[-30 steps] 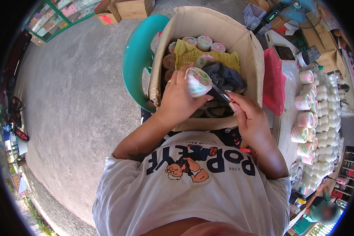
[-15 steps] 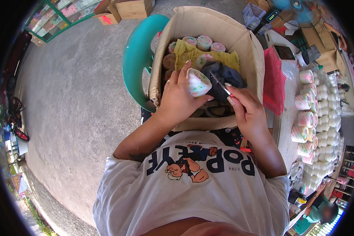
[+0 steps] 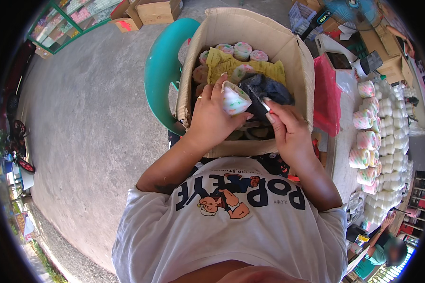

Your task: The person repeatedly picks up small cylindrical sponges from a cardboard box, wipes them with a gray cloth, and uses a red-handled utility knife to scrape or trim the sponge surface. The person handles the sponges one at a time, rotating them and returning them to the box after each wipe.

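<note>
Holding a speckled cup (image 3: 235, 100), my left hand (image 3: 211, 118) is left of the forward-left-slanting knife (image 3: 264, 106), which my right hand (image 3: 292, 125) pinches.

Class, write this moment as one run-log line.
left hand: holds patterned cup | right hand: holds knife | below: cardboard box containing yellow sheet, dark cloth

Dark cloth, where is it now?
In the head view, the dark cloth lies right of centre inside the cardboard box, between the yellow sheet and your right hand.
</note>
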The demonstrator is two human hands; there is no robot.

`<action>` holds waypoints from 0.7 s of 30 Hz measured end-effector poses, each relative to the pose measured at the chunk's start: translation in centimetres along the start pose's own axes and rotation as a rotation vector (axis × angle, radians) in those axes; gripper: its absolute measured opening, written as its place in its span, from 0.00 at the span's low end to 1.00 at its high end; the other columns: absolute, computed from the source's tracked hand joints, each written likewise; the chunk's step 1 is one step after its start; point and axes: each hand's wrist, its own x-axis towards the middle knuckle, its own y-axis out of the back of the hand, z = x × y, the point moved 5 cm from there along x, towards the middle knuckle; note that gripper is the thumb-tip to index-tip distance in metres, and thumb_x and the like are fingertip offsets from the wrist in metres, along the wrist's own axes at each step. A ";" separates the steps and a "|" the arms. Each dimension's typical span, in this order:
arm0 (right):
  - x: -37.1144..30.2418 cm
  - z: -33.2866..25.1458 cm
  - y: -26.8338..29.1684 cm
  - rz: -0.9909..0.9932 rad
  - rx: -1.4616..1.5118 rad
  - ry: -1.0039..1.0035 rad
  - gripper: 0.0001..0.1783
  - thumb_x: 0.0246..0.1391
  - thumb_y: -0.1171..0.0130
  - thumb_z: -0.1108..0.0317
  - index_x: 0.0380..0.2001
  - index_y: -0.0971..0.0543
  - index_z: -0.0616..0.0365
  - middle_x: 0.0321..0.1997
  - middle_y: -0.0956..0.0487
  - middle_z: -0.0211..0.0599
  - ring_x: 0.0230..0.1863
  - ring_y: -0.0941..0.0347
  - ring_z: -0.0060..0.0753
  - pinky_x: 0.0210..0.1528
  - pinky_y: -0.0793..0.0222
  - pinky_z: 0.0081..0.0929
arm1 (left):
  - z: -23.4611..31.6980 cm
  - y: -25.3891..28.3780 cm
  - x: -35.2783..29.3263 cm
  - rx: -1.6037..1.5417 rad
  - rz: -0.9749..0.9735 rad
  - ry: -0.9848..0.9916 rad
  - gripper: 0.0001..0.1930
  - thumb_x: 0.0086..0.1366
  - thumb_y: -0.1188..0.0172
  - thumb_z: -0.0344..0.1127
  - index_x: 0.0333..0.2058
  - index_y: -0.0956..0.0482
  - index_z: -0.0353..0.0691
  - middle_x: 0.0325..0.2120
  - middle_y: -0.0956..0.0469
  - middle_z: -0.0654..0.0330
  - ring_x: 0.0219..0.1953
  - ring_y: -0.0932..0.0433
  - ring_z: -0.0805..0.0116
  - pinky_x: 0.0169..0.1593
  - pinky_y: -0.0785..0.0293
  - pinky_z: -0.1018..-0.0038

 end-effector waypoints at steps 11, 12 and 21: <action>-1.4 1.8 0.5 -0.171 0.462 -0.356 0.19 0.61 0.49 0.72 0.56 0.31 0.55 0.41 0.24 0.33 0.32 0.31 0.17 0.36 0.32 0.16 | -1.0 -0.8 0.7 -1.586 -0.276 0.471 0.29 0.64 0.49 0.55 0.55 0.35 0.40 0.47 0.26 0.56 0.48 0.25 0.63 0.53 0.30 0.63; -1.5 1.4 0.4 -0.153 0.472 -0.321 0.19 0.60 0.48 0.73 0.55 0.30 0.56 0.39 0.24 0.34 0.33 0.30 0.19 0.37 0.32 0.18 | -0.9 -0.7 0.8 -1.636 -0.260 0.464 0.30 0.64 0.50 0.57 0.55 0.35 0.41 0.47 0.26 0.56 0.48 0.25 0.63 0.53 0.30 0.63; -0.9 -0.3 1.5 -0.125 0.172 0.068 0.18 0.51 0.40 0.75 0.47 0.23 0.54 0.34 0.27 0.37 0.33 0.29 0.34 0.37 0.32 0.27 | -0.8 -1.6 0.3 -1.553 -0.265 0.538 0.29 0.65 0.55 0.60 0.52 0.31 0.41 0.43 0.24 0.58 0.45 0.24 0.66 0.50 0.29 0.65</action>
